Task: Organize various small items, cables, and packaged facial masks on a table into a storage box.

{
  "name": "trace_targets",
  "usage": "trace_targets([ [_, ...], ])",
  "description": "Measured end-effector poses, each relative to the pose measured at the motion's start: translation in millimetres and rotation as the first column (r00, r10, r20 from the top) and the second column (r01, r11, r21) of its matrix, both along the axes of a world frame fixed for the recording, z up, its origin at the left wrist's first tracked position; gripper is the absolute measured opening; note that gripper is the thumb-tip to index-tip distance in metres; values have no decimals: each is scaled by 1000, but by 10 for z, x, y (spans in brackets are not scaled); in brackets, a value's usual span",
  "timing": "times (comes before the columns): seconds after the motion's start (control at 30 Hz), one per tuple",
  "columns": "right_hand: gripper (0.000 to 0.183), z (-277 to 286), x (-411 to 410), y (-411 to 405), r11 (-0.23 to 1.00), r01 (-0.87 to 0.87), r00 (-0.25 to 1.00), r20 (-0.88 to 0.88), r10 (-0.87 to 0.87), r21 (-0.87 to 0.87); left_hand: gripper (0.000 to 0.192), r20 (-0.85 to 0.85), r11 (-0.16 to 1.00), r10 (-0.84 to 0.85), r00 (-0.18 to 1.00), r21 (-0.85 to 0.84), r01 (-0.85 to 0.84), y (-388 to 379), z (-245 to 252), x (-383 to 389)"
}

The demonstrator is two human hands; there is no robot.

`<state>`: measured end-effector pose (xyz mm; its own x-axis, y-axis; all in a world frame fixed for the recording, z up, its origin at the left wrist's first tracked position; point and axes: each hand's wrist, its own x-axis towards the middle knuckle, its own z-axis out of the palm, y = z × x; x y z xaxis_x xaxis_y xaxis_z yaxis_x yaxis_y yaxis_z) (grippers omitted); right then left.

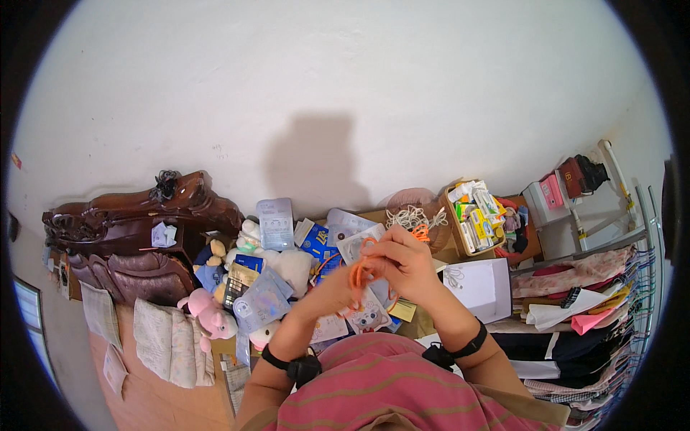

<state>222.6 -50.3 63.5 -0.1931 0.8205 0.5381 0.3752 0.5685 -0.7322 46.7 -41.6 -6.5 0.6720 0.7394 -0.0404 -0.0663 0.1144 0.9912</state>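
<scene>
An orange cable (358,279) hangs in loose coils between my two hands, in front of my chest. My left hand (345,285) is closed around part of the coils. On the other side, my right hand (405,264) pinches the upper loops with bent fingers. Just beyond my hands lies a bundle of white cables (414,216), with a smaller bundle of orange cord (420,233) beside it. Below the hands, packets and a card with a cat picture (368,315) lie in a heap. A thin white cable (455,277) rests in an open white box (482,291).
A basket (464,245) full of small medicine-like boxes stands beyond the white box. Clothes hang on a rack (647,301) at the right. Plush toys, among them a pink one (207,315), lie left of the heap, near a dark carved headboard (129,215).
</scene>
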Motion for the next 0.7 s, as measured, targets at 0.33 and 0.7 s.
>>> trace_targets([
  [0.33,33,-326,-25,-84,874,-231,938,-337,83,-427,40,252,937,321,913,-225,-268,-105,87,0],
  [0.7,21,-687,29,-205,905,-144,958,171,228,-399,39,627,888,427,652,-425,-173,153,109,-257],
])
